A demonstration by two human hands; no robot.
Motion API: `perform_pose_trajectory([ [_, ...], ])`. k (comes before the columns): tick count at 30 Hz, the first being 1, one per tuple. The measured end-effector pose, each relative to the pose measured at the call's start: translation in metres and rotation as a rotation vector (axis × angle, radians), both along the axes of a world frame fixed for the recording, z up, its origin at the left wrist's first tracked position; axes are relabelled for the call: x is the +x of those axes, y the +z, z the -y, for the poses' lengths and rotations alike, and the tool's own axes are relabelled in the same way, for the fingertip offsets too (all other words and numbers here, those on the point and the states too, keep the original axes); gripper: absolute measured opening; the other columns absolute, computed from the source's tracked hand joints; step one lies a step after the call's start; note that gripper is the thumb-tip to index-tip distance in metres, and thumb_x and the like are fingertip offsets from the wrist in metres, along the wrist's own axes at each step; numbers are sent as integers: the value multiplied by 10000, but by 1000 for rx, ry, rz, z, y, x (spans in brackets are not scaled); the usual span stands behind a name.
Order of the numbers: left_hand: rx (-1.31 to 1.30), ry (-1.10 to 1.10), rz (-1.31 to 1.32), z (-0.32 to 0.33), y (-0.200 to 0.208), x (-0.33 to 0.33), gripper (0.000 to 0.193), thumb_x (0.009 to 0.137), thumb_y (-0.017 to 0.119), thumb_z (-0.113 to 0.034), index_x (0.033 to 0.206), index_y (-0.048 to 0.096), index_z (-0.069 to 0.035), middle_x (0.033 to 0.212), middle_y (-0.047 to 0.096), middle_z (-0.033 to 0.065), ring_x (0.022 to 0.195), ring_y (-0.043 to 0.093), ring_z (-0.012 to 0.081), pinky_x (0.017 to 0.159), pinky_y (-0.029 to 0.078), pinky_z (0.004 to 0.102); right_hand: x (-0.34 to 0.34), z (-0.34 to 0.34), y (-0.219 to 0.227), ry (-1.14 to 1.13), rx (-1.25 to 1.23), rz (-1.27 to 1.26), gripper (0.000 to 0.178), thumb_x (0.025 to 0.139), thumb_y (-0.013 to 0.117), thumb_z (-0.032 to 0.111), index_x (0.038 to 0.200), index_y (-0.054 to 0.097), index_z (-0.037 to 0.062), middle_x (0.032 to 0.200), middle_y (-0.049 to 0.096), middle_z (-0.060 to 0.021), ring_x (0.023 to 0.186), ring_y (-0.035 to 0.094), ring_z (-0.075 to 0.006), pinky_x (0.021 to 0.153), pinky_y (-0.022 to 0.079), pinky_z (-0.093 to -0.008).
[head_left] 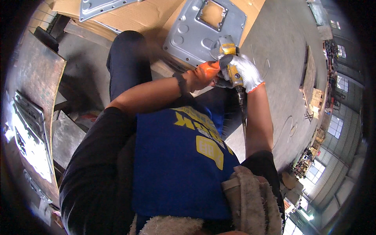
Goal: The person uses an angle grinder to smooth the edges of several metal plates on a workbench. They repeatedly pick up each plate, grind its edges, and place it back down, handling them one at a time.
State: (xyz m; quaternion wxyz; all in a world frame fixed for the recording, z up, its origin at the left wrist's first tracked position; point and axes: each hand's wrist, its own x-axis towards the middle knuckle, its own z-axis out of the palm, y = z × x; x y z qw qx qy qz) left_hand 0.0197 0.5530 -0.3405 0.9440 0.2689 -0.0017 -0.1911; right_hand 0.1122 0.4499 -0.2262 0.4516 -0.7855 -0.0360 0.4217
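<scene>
Ahead of me a grey metal plate [192, 33] with a square cutout lies on cardboard [149, 21]; another plate [103, 7] lies to its left, and my dark-trousered knee [128, 53] juts up between. The yellow power tool [234, 72] is at the near right corner, long axis running away from me, head foremost, hose [243, 111] trailing back. My right hand [247, 72] wraps it; my orange-gloved left hand [206, 73] is curled beside it, its grip unclear.

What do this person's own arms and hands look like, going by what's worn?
The left hand wears what looks like an orange glove, with a dark band at the wrist. The right hand wears a white glove with an orange cuff edge. Both forearms are bare below dark sleeves.
</scene>
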Motion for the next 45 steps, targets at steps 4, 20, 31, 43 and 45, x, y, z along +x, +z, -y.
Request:
perform_pose_trajectory([
  [4,-13,60,-109,-3,16,0,489,985,427,-506,1261,543,-120,1035,670,43,824,647,129,601,464,257,4,0,-5,98,-51,115,376,831,688,300,1053,635,1,821,665,-74,657,648,-157,564,524,-282],
  [20,141,91,-105,-7,10,0,597,960,496,-515,1275,523,-10,1144,662,97,991,671,170,763,564,294,3,-14,7,87,-45,48,354,854,648,315,1050,643,19,846,666,-70,693,643,-143,592,518,-285],
  [31,41,88,-146,-6,23,-2,505,999,453,-449,1280,535,-37,1153,657,83,997,664,157,824,539,279,2,-11,5,41,-109,46,390,838,653,311,1100,631,22,887,670,-75,729,658,-163,631,531,-287],
  [43,589,439,433,31,-64,-4,379,1031,408,-254,1302,464,6,1152,631,129,1063,635,200,908,530,350,1,7,-19,30,0,103,368,798,673,323,997,653,14,759,646,-57,615,621,-141,534,495,-276],
  [45,517,312,311,30,-70,-6,416,1029,406,-314,1303,474,-7,1147,633,123,1081,629,195,912,527,342,1,7,-10,99,-113,102,437,834,646,350,1117,599,20,938,645,-84,791,627,-165,680,509,-301],
])
